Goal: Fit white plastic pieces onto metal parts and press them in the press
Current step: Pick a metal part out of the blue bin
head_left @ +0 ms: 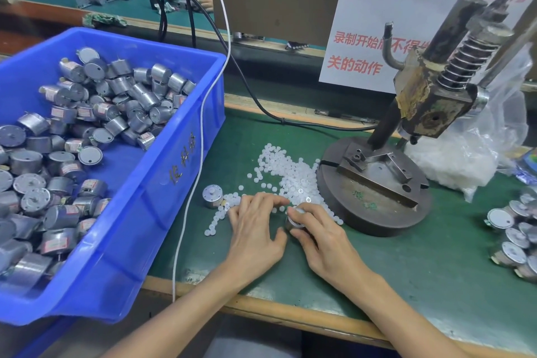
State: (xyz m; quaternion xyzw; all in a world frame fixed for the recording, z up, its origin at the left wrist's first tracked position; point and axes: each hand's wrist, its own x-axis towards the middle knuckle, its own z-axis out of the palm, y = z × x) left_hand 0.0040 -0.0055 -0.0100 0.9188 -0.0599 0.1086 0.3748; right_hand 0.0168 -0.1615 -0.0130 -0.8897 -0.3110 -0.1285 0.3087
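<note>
We've got the metal part (294, 223) just in front of the press base (374, 206), with the right hand (328, 244) curled round it. The left hand (255, 229) lies flat, fingers spread, on the edge of the white plastic pieces (290, 174); can't tell if one's picked. Looks like the fitting step. Next we'd seat a piece squarely, then load the press.

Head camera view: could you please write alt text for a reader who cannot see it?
A person's right hand grips a metal part while the left hand touches scattered white plastic pieces. A hand press stands just beyond, and a blue bin of metal parts sits left.
</note>
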